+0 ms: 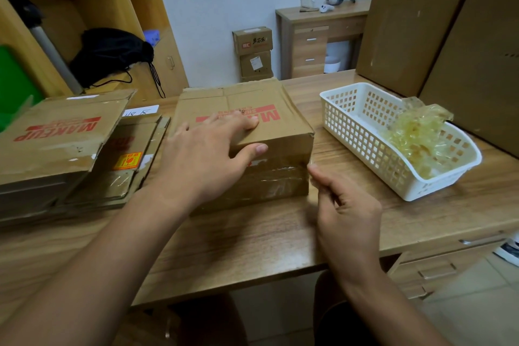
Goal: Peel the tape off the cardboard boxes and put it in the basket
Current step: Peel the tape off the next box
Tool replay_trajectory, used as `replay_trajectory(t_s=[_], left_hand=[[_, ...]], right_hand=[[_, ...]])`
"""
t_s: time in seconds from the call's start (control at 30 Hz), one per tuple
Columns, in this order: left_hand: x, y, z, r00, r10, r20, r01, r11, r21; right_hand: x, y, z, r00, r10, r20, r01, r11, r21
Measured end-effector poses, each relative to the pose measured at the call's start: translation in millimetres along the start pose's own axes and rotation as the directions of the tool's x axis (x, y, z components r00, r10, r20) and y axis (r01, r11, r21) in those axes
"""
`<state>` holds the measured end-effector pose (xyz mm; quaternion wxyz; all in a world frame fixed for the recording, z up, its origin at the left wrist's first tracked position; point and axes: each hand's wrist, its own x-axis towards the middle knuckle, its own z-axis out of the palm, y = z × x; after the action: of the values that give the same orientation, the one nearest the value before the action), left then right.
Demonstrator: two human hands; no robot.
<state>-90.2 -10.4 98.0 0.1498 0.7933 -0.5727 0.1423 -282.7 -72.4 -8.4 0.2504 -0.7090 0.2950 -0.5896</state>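
A flattened cardboard box (283, 132) with red print lies in the middle of the desk, clear tape (278, 180) stretched across its near side. My left hand (207, 154) rests flat on top of the box, thumb over the front edge. My right hand (342, 205) is at the box's near right corner, thumb and forefinger pinching the tape's loose end there. A white slotted basket (362, 132) stands to the right and holds a heap of crumpled yellowish tape (421, 135).
Two more flattened boxes (56, 135) are stacked at the left of the desk. Large cardboard sheets (421, 31) lean at the back right. A wooden shelf (92, 8) with a black bag stands behind on the left. Drawers (438, 270) sit under the desk's right side.
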Motion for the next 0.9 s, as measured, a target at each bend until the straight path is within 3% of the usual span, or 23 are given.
replay_trajectory(t_s=[0.13, 0.27, 0.5, 0.6, 0.73, 0.9], left_hand=[[2.2, 0.6, 2.0, 1.0, -0.002, 0.008, 0.002, 1.0, 0.014], [12.4, 5.3, 6.7, 0.999, -0.03, 0.038, 0.027, 0.997, 0.067], [15.3, 6.1, -0.3, 0.995, -0.043, 0.093, 0.037, 0.997, 0.073], [22.9, -4.9, -9.6, 0.979, 0.008, 0.205, -0.033, 0.992, 0.119], [27.1, -32.6, -26.0, 0.915, 0.116, 0.387, -0.118, 0.993, -0.018], [18.4, -39.8, -20.4, 0.936, 0.12, 0.331, -0.069, 0.984, -0.162]], right_hand=[[-8.5, -6.3, 1.5, 1.0, -0.014, -0.002, 0.014, 1.0, -0.023], [-42.4, -33.6, 25.0, 0.972, -0.161, 0.169, 0.147, 0.985, 0.092], [-1.2, -21.9, 6.0, 0.966, 0.147, 0.211, -0.179, 0.973, 0.144], [5.1, -15.2, 5.6, 0.95, 0.176, 0.259, -0.17, 0.984, -0.046], [18.8, -12.7, 6.5, 0.946, 0.186, 0.266, -0.151, 0.978, -0.147], [24.4, -12.6, 5.3, 0.939, 0.189, 0.288, -0.15, 0.977, -0.155]])
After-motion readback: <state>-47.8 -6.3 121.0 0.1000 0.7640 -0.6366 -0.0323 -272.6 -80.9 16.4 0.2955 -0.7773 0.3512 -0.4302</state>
